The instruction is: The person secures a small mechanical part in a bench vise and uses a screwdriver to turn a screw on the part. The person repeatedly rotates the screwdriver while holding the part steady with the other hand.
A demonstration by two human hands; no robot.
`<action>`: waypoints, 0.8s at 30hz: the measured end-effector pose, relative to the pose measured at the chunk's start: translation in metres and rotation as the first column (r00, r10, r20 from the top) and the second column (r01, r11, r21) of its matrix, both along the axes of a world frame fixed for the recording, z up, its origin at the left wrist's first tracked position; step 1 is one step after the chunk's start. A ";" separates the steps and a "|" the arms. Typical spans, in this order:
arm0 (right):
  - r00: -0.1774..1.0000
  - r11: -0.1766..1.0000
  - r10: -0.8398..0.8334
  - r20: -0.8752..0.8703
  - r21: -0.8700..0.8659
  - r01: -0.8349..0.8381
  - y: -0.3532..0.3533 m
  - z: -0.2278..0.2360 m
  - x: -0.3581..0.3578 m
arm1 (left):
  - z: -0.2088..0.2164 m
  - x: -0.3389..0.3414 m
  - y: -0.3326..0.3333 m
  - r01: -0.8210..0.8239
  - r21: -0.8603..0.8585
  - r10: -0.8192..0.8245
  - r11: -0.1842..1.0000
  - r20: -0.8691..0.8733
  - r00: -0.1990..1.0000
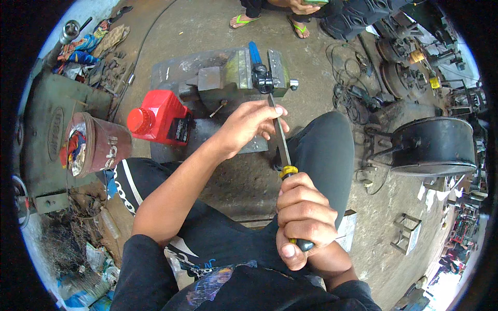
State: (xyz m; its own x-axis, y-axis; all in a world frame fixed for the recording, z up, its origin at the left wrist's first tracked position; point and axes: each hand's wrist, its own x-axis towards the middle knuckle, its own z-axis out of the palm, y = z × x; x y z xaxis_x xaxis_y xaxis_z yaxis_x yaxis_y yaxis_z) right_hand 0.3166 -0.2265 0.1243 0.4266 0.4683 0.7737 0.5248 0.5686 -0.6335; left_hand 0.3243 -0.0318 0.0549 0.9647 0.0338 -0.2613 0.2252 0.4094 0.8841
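My right hand [306, 220] is wrapped around the yellow and black handle of a long flat file [280, 139]. The blade points away from me, its far end close to a black metal part [263, 79] between the jaws of a bench vise [236, 72]. Near that far end, the thumb and fingers of my left hand [254, 122] are pinched about the blade. A blue bar [254, 53] sticks up behind the black part. Whether the file's tip touches the part, I cannot tell.
A red plastic jug [163, 116] stands left of the vise, beside a bucket [109, 145] of rags. A black drum [433, 145] and a small metal stand [406, 233] are at the right. Tangled cables [347, 78] lie on the floor. Another person's sandalled feet [244, 20] are beyond the vise.
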 end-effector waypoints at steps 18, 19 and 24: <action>0.997 0.992 0.063 0.035 -0.113 -0.058 0.015 -0.006 0.024 | 0.031 -0.015 -0.002 -0.058 0.748 0.220 0.661 -0.120 0.968; 0.997 0.992 0.066 0.038 -0.110 -0.062 0.016 -0.007 0.023 | 0.034 -0.021 -0.010 -0.307 0.832 0.290 0.461 0.186 0.939; 0.996 0.997 0.044 0.076 -0.070 -0.039 0.024 -0.012 0.013 | 0.035 -0.025 -0.024 -0.371 0.623 -0.160 0.688 0.629 0.761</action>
State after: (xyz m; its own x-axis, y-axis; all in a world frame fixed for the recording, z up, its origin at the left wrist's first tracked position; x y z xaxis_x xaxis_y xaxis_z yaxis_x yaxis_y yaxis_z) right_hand 0.3295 -0.2024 0.1119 0.3458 0.5370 0.7695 0.5507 0.5479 -0.6298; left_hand 0.2992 -0.0558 0.0903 0.8605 0.0543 0.5066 -0.4513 -0.3800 0.8074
